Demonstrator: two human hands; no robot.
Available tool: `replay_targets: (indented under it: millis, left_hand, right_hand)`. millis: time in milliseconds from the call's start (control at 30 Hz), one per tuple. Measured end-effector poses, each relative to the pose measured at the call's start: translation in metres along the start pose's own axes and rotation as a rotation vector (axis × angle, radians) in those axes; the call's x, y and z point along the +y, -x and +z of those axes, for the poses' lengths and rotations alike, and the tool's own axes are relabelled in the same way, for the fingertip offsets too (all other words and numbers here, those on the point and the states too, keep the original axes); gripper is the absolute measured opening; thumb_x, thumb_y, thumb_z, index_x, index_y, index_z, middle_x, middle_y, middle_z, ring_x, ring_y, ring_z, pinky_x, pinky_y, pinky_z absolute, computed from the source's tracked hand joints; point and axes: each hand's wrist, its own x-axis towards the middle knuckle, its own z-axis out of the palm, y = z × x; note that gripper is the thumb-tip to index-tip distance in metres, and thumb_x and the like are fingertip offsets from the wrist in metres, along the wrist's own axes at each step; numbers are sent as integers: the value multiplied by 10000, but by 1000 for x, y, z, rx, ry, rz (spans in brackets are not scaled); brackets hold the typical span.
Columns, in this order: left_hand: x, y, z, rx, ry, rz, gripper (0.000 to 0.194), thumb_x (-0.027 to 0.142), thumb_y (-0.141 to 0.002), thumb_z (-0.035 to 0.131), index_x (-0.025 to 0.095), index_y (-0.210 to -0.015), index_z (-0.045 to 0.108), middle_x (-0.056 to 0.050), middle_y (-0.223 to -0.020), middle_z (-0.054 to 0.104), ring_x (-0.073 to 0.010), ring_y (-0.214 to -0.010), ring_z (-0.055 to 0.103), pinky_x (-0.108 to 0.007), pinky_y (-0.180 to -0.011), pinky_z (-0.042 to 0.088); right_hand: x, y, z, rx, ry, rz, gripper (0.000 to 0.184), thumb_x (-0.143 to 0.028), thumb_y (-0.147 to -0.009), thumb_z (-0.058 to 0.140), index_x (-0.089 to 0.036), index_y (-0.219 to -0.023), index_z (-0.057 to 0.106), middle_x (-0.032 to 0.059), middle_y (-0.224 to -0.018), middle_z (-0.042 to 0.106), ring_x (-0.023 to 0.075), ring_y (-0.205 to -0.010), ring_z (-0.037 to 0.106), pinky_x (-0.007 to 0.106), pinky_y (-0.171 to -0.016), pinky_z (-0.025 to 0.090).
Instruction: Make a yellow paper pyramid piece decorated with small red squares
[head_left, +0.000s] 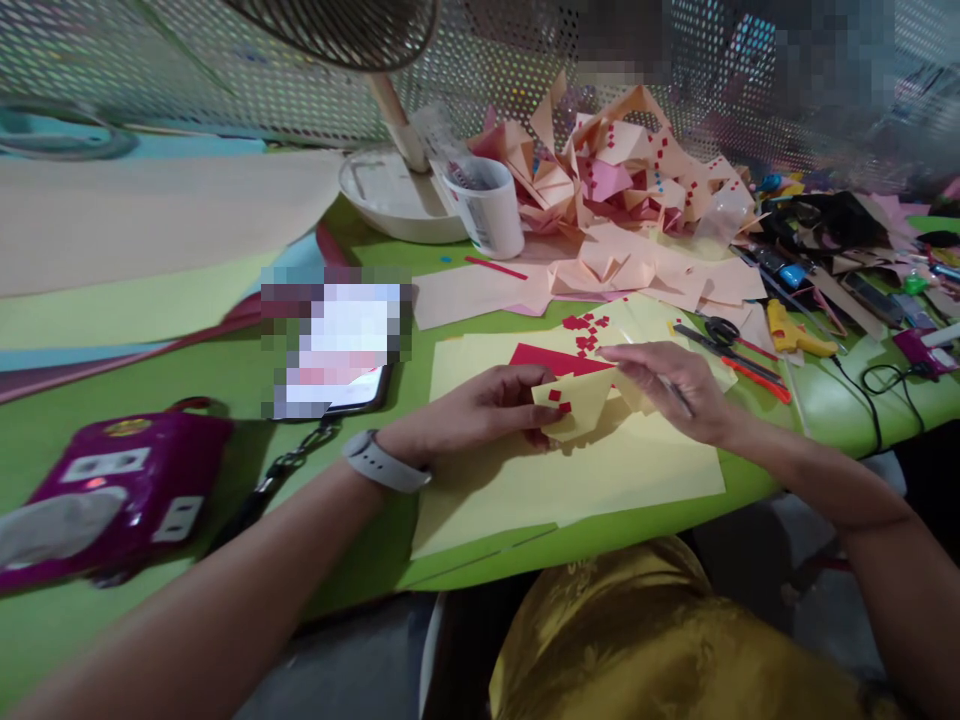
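Observation:
My left hand [510,408] is closed on a folded piece of yellow paper [581,405], lifted a little above the table. Two small red squares [555,396] show on its face. My right hand [675,385] is closed around a thin silver tool [679,397], whose exact kind I cannot make out; its fingertips are close to the paper's upper right edge. Behind the folded piece lies a red sheet of paper [551,360], with loose red squares [586,330] scattered just past it. Large yellow sheets [480,500] lie under both hands.
A phone [345,350] and a purple extension socket [135,480] lie at left. A fan base [397,200], a white cup [491,210] and crumpled peach paper [622,170] stand behind. Scissors [724,332], an orange cutter [757,380] and a yellow glue gun [795,330] lie at right.

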Motion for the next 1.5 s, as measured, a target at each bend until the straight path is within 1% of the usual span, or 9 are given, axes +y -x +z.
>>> replay_targets:
  millis: [100,200,433,733,900,1100,1233,1400,1500]
  left_hand:
    - [-3,0,0,-23,-4,19,408,470,-670,847,170,-852,638,-9,-788,684,-172,-721,687,-314,-665,609]
    - [-4,1,-1,-51,-55,34,412,466,-723,810,167,-963,659,-35,-842,697,-176,-738,682,-332,-686,611]
    - [2,1,-1,-35,-218,60,434,459,-726,800,142,-995,677,-51,-861,702,-154,-657,651,-333,-654,618]
    - [-1,2,-3,-31,-130,11,389,476,-709,816,154,-908,729,-52,-823,727,-195,-744,690,-319,-659,623]
    - [1,1,-4,-32,-138,36,360,469,-685,834,159,-839,735,-50,-768,730,-185,-692,684,-315,-646,622]
    - [8,0,-6,-15,-145,77,639,351,-639,878,166,-1201,638,-29,-834,704,-142,-613,642,-282,-590,584]
    - [7,1,-5,52,-150,105,804,263,-652,874,189,-1368,514,55,-654,616,-109,-568,579,-215,-553,509]
    - [2,0,-3,140,-9,126,912,262,-688,842,200,-1477,389,30,-700,683,-150,-716,670,-269,-736,540]
    - [-1,-1,-3,173,-10,135,953,299,-713,818,181,-1518,321,21,-682,705,-152,-718,686,-269,-745,548]
  right_hand:
    - [7,-4,4,-116,254,-124,268,-336,-966,557,-259,-1206,651,67,-1168,719,227,-1082,655,490,-1066,412]
    - [12,-8,9,-169,329,-129,312,-288,-966,561,-250,-1274,601,75,-1211,702,225,-1117,641,505,-1109,354]
    - [8,-10,11,-166,278,-158,313,-259,-968,544,-231,-1276,588,77,-1156,711,207,-1027,660,393,-962,457]
    - [0,-11,15,-190,249,-150,288,-274,-973,536,-237,-1249,607,72,-1217,696,202,-1099,646,380,-955,469]
    - [-1,-11,13,-186,226,-147,281,-270,-973,534,-246,-1241,613,60,-1217,698,197,-1116,642,373,-967,469]
    - [-2,-11,7,-130,188,-127,291,-269,-961,545,-248,-1241,624,68,-1191,705,210,-1094,644,380,-958,477]
    - [-2,-13,2,-92,157,-91,286,-278,-953,555,-227,-1224,632,77,-1187,698,205,-1033,650,357,-907,494]
    - [4,-18,-1,-50,119,-49,303,-299,-951,563,-208,-1237,607,59,-1095,706,154,-816,642,297,-766,507]
    - [11,-20,0,-46,166,-85,309,-310,-971,535,-190,-1252,583,67,-1085,705,155,-813,641,298,-752,507]
